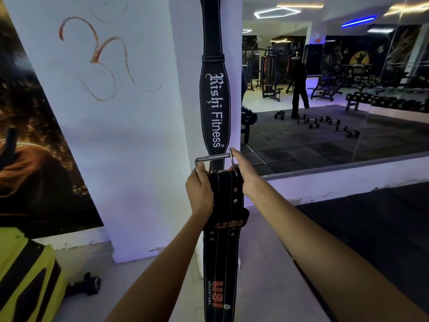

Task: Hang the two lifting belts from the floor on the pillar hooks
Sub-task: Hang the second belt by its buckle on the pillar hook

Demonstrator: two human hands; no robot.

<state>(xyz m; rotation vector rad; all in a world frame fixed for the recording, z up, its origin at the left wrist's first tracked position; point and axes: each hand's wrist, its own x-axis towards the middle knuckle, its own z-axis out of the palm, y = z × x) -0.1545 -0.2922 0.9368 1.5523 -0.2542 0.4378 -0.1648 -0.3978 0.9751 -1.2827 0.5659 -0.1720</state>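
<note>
A black lifting belt (214,108) with white "Rishi Fitness" lettering hangs down the white pillar (130,135) from above the frame; its hook is out of sight. In front of its lower end I hold a second black belt (220,263) with orange "USI" lettering, which trails down toward the floor. My left hand (200,191) grips the left side of its buckle end. My right hand (243,175) holds the right side, fingers by the steel buckle frame (213,157). No free hook is visible.
A large wall mirror (336,89) to the right reflects the gym, several dumbbells on dark floor mats and a standing person. A dark poster (34,135) covers the left wall. A yellow-black bag (25,275) and a small dark dumbbell (84,285) lie at lower left.
</note>
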